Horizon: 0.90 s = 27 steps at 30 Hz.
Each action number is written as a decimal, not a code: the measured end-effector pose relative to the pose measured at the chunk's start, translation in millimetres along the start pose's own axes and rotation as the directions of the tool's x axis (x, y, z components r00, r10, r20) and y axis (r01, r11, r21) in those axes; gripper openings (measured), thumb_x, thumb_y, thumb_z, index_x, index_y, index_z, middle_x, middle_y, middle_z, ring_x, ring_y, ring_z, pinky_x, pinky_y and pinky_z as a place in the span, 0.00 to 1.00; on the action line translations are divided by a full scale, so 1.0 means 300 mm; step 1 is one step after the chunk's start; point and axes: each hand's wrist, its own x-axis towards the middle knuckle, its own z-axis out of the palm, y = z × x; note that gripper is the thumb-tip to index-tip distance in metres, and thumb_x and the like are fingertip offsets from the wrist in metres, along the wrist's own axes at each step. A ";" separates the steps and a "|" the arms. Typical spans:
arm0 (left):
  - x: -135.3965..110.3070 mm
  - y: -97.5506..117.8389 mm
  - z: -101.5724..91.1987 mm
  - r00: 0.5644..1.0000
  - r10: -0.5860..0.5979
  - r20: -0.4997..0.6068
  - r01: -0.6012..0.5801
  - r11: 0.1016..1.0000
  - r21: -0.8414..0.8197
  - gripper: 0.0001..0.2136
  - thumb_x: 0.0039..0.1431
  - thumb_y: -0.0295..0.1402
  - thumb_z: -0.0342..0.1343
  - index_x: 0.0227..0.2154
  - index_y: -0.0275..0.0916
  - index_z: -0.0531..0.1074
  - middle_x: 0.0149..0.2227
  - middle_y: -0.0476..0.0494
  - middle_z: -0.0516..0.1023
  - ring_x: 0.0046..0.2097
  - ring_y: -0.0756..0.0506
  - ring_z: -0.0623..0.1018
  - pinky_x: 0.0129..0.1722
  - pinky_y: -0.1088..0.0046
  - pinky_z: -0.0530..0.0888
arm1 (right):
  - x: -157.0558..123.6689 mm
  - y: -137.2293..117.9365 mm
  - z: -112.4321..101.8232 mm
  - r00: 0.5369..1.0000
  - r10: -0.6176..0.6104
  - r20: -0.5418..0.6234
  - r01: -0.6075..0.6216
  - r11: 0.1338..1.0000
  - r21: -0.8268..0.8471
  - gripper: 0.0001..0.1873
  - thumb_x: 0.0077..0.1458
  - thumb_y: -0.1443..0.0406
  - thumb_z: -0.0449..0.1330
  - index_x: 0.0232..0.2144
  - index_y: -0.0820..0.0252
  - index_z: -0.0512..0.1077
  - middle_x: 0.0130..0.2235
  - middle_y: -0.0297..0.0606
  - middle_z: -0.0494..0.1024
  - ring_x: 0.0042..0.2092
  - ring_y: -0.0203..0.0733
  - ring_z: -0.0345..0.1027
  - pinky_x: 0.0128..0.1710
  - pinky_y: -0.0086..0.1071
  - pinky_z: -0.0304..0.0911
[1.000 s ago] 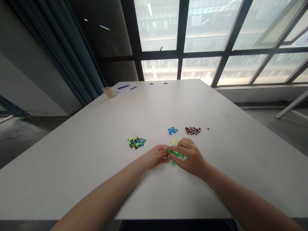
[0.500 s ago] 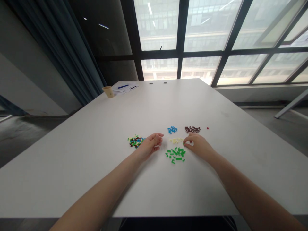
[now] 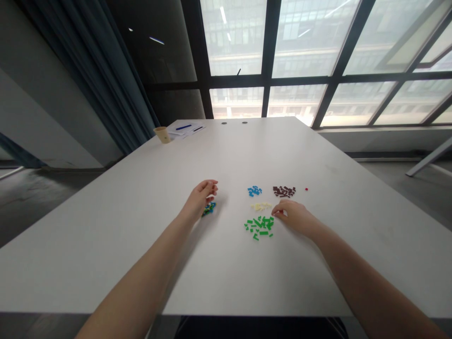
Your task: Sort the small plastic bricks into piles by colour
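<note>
My left hand (image 3: 199, 200) hovers above the pile of mixed-colour bricks (image 3: 209, 208), covering most of it. Its fingers are loosely bent and apart, with nothing visible in them. On the right, my right hand (image 3: 291, 214) rests by the upper right edge of the green bricks (image 3: 261, 226), thumb and forefinger pinched together. Whether a small piece sits between those fingertips is hidden. Just beyond the green group lie the pale yellow bricks (image 3: 260, 206). Farther back are the blue bricks (image 3: 254, 190) and the dark brown bricks (image 3: 283, 191).
A single red brick (image 3: 306, 189) lies right of the brown ones. At the far left of the white table (image 3: 141, 188) stand a paper cup (image 3: 163, 135) and papers (image 3: 180, 132) with a blue pen (image 3: 183, 127) on them. Windows rise behind the table.
My left hand has moved left and a little away from me, over the mixed pile. My right hand has shifted slightly; the green brick at its fingertips is no longer distinguishable there.
</note>
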 end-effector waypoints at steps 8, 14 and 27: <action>0.080 -0.011 -0.177 0.948 0.312 -0.066 -0.138 0.589 0.796 0.09 0.46 0.31 0.50 0.29 0.38 0.74 0.32 0.44 0.73 0.32 0.47 0.69 0.36 0.72 0.65 | -0.004 -0.001 -0.009 0.998 -0.041 -0.054 0.043 0.999 0.030 0.11 0.50 0.67 0.51 0.29 0.55 0.75 0.32 0.36 0.74 0.34 0.37 0.65 0.35 0.30 0.57; 0.075 -0.070 -0.150 0.977 0.198 0.081 -0.177 0.536 0.826 0.06 0.40 0.33 0.57 0.23 0.41 0.77 0.28 0.43 0.73 0.31 0.45 0.71 0.35 0.71 0.65 | -0.006 0.006 -0.026 0.998 -0.024 -0.066 0.027 0.999 0.033 0.12 0.51 0.64 0.51 0.29 0.55 0.75 0.31 0.38 0.73 0.32 0.37 0.64 0.34 0.30 0.58; 0.075 -0.080 -0.139 0.978 0.201 0.052 -0.168 0.619 0.767 0.02 0.36 0.30 0.58 0.14 0.41 0.73 0.22 0.45 0.71 0.27 0.46 0.68 0.30 0.71 0.62 | -0.008 -0.002 -0.046 0.997 -0.009 -0.075 0.012 0.999 0.035 0.12 0.51 0.63 0.51 0.30 0.56 0.75 0.31 0.38 0.73 0.32 0.37 0.64 0.33 0.29 0.57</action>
